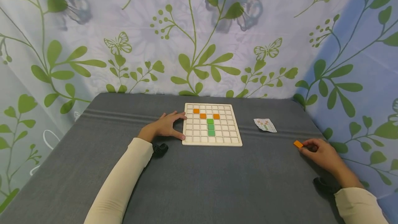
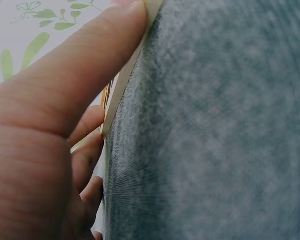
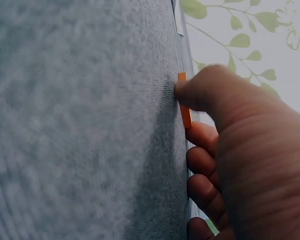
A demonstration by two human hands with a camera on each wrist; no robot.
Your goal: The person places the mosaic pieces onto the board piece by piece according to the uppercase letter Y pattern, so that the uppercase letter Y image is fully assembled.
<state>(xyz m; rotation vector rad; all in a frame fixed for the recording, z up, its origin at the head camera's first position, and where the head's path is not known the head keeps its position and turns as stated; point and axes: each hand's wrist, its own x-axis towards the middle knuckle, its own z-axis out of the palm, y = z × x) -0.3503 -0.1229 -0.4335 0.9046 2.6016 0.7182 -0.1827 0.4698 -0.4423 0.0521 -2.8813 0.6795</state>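
A pale wooden grid board (image 1: pixel 212 141) lies on the grey cloth, with three orange tiles (image 1: pixel 202 115) near its top and a green column (image 1: pixel 211 127) of tiles below them. My left hand (image 1: pixel 169 126) rests at the board's left edge, thumb and forefinger straight against its rim (image 2: pixel 121 90). My right hand (image 1: pixel 320 151) sits at the table's right side and pinches a small orange tile (image 1: pixel 298 144) between thumb and fingers; the right wrist view shows the tile (image 3: pixel 184 110) edge-on against the cloth.
A small printed pattern card (image 1: pixel 265 125) lies right of the board. The grey table cloth (image 1: pixel 217 182) ends near the right hand. A leaf-print curtain (image 1: pixel 199 34) hangs behind and at both sides.
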